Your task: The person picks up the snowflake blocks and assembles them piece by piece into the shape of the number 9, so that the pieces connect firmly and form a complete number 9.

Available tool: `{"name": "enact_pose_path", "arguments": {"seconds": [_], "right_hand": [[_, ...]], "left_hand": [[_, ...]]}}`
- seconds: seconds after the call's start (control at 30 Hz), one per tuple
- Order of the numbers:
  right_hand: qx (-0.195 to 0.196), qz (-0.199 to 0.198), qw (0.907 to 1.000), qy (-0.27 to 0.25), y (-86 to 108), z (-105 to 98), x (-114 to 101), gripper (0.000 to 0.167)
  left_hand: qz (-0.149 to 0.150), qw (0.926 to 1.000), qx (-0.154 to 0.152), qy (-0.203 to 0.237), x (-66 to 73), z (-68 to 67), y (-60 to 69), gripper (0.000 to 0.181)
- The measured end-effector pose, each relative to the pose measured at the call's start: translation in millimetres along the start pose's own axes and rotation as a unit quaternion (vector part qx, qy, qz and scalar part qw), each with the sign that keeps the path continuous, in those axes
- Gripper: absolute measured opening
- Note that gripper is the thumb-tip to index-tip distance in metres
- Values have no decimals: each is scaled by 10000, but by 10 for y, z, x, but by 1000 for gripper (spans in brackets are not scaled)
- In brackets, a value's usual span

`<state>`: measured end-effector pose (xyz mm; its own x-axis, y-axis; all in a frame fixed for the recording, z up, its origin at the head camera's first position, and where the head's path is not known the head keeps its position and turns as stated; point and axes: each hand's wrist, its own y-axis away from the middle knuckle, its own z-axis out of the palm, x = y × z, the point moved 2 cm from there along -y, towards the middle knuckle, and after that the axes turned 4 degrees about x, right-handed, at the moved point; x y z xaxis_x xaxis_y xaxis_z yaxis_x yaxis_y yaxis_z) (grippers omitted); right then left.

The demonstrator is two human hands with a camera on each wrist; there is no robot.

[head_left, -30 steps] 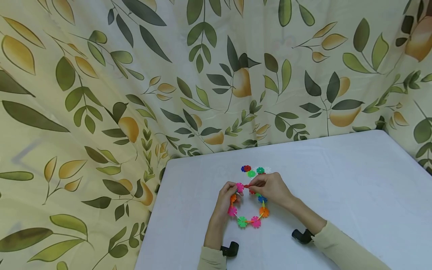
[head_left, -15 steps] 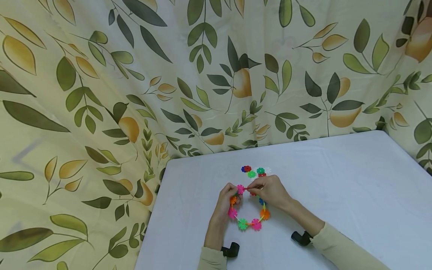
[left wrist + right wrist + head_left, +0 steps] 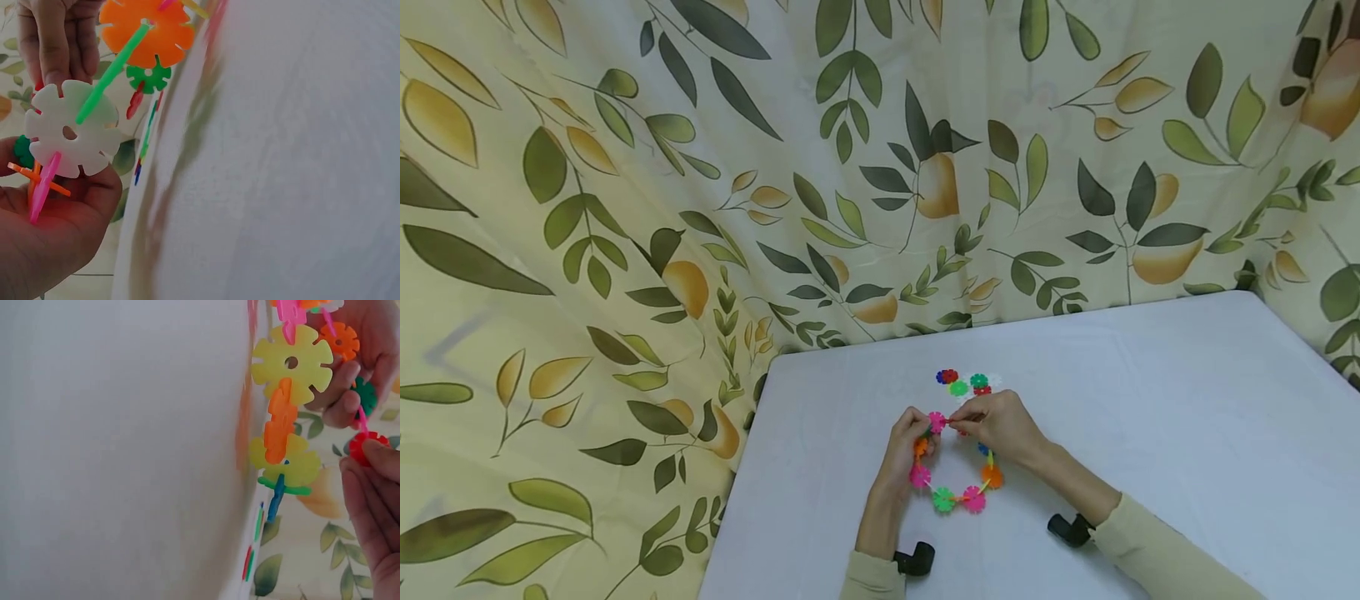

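The notched-disc chain has shifted slightly rightward — left hand gripping it, right hand pinching a flat red disc.

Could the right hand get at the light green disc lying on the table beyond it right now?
Probably, but not at once: the right hand pinches a red disc; the light green disc lies nearby with nothing visibly covering it.

Leaf-print curtains around a white table show a curtained-off space, kind unclear.
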<state>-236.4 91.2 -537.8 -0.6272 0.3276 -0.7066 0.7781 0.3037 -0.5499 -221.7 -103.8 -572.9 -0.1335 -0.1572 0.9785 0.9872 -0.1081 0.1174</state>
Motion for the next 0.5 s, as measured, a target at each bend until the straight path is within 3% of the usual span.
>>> {"name": "enact_pose_path", "arguments": {"seconds": [0.13, 0.3, 0.4, 0.5], "right_hand": [[-284, 77, 9994, 158, -86, -57, 51, 17], [-232, 879, 9932, 727, -193, -181, 201, 18], [16, 1443, 9839, 1051, -254, -240, 354, 14], [-56, 1877, 9732, 1325, -294, -269, 505, 17]], "left_hand": [[-69, 9998, 57, -172, 21, -16, -11, 15], [-19, 9993, 71, -359, 41, -53, -13, 14], [-53, 9996, -14, -282, 45, -69, -12, 13], [-144, 9997, -72, -198, 42, -76, -1, 10]]}}
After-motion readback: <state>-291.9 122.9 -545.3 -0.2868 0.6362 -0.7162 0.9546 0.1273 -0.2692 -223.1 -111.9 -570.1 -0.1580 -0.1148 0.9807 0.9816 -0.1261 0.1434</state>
